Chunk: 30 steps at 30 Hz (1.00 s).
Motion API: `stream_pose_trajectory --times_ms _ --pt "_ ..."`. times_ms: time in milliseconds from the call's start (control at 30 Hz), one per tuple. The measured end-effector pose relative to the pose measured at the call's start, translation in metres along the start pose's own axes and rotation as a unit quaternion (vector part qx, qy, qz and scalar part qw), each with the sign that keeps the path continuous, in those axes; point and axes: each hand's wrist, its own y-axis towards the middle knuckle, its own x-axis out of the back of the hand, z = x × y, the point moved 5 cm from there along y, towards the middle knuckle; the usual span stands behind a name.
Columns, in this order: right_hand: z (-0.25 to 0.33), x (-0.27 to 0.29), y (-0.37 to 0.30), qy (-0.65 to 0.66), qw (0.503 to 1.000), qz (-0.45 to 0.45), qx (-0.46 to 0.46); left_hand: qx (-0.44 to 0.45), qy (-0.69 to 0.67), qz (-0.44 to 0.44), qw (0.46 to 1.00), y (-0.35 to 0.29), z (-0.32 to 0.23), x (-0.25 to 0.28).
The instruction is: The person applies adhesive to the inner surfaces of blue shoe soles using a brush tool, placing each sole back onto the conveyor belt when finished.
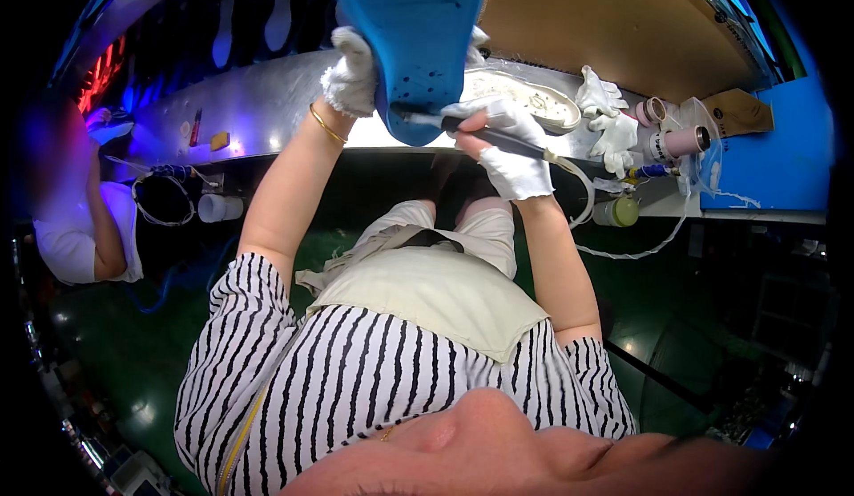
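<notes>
A blue shoe last with small dark holes near its narrow end is held up over the workbench. My left hand, in a white glove, grips it from the left side, and most of its fingers are hidden behind it. My right hand, in a white glove that leaves some fingertips bare, is closed round a dark-handled brush. The brush's tip touches the lower, narrow end of the last. A pale tube runs from the brush handle's rear end.
A white shoe upper lies on the metal bench behind my right hand. Farther right are white gloves, pink cups and a blue box. A large cardboard sheet stands behind. A co-worker is at the left.
</notes>
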Motion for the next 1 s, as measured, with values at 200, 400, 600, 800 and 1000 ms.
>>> stream_pose_trajectory --times_ms 200,400,600,800,1000 --pt "-0.021 0.003 0.002 0.064 0.957 0.160 -0.235 0.121 0.102 -0.028 0.987 0.002 -0.003 -0.001" --pt "-0.004 0.001 0.011 -0.038 0.994 0.074 -0.072 0.239 0.034 -0.044 0.969 0.015 0.018 -0.005" --pt "-0.012 0.003 0.011 0.029 0.977 0.117 -0.173 0.290 0.063 -0.093 0.951 0.016 0.022 -0.002" --pt "-0.007 0.005 0.023 -0.113 0.991 0.070 -0.031 0.286 0.071 -0.139 0.945 0.019 0.027 0.016" --pt "0.001 0.021 0.031 -0.085 0.991 0.082 -0.068 0.324 0.101 -0.136 0.931 0.016 0.020 0.014"
